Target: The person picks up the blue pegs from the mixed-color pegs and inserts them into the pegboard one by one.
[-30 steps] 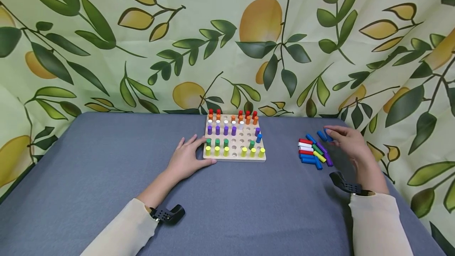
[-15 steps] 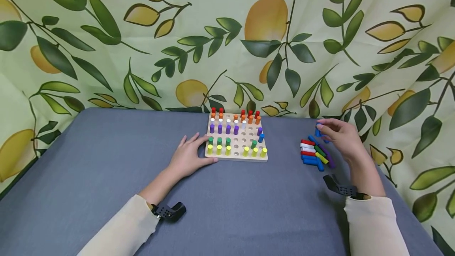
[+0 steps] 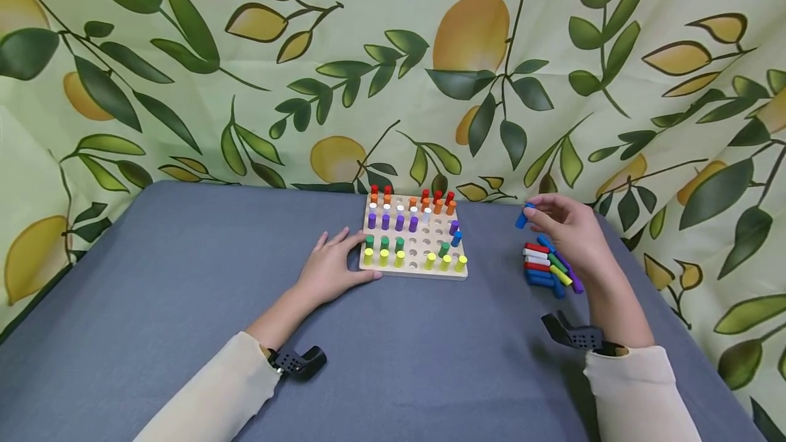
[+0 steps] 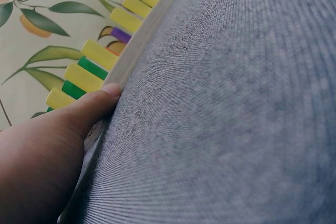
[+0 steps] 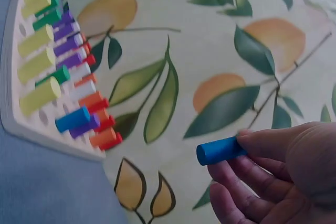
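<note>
A wooden pegboard (image 3: 421,272) lies near the table's far edge, with upright pegs in rows of red, orange, white, purple, green and yellow. One blue peg (image 3: 456,239) stands at its right side; some holes show bare. My left hand (image 3: 331,268) touches the board's near left corner, thumb along the front edge and other fingers spread. In the left wrist view, the thumb (image 4: 100,100) lies straight against that edge. Between thumb and fingers my right hand (image 3: 568,230) pinches another blue peg (image 5: 220,150), raised near the loose pegs (image 3: 540,264).
The loose pegs lie in a small pile on the blue-grey tablecloth (image 3: 399,360), in red, white, blue, green, yellow and purple. Behind the table hangs a leaf-and-fruit patterned curtain (image 3: 368,87). Each wrist carries a black camera mount (image 3: 301,362).
My right hand has lifted a blue peg from the far side of the pile and moved left with it. The left hand stays at the board's corner; the head view has shifted slightly.
</note>
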A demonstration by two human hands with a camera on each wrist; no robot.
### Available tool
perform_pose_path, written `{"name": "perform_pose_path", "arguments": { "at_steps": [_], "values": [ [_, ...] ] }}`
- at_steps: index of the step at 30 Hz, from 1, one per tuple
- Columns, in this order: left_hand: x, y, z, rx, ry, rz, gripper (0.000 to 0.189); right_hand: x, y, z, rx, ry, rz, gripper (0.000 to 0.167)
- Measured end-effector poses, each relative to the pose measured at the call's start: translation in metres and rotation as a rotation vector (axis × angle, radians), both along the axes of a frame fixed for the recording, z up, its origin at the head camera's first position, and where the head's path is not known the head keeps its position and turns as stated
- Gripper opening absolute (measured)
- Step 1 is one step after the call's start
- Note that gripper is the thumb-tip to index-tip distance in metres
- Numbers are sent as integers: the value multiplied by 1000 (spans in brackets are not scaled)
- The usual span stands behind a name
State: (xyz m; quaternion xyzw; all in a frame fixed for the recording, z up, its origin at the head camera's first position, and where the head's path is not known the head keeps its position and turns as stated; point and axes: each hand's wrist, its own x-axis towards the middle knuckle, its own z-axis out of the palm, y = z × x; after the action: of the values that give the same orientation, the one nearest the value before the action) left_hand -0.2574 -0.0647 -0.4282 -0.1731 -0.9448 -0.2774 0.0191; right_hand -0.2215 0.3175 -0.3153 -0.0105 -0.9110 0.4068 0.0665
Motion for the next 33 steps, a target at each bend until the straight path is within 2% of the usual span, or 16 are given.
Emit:
{"name": "perform_pose_path", "arguments": {
  "at_steps": [11,20,25,33],
  "values": [
    [-1,0,0,-5,-4,10,81,-12,-41,16,19,32,10,44],
    [0,1,0,-3,0,9,80,-28,-76,33,30,136,53,31],
    [0,2,0,-3,3,9,80,-34,-89,31,19,149,82,29],
    [1,2,1,-1,-6,14,80,-39,-95,16,-5,133,111,28]
  ]
}}
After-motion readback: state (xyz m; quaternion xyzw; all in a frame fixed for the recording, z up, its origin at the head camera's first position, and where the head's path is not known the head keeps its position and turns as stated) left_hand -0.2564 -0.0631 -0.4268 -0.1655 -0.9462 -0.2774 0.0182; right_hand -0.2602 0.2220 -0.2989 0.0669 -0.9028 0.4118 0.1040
